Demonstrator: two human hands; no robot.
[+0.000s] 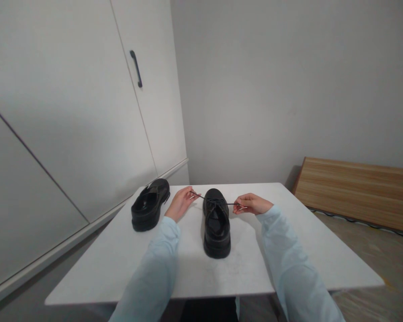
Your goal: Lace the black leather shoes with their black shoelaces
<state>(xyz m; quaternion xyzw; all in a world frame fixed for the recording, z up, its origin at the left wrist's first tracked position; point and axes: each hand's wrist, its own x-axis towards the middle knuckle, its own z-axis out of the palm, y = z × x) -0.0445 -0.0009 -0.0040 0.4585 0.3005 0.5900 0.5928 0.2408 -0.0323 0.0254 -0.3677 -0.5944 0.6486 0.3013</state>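
Note:
A black lace-up shoe (216, 243) stands upright in the middle of the table, its heel towards me. My left hand (181, 203), to the left of the shoe, pinches one end of its dark shoelace (197, 195). On the other side, my right hand (250, 204) grips the other lace end between its fingers. Both ends stretch taut outward from the front of the shoe, and neither hand touches the shoe body. A second black shoe (147, 219) sits to the left, beyond my left hand, angled with its toe away from me.
The white table (201, 281) bears both shoes. A white cabinet (87, 112) with a black handle (136, 68) rises at the left, and a grey wall (289, 89) closes off the back. Wood-grain panels (356, 192) lie on the right near the floor.

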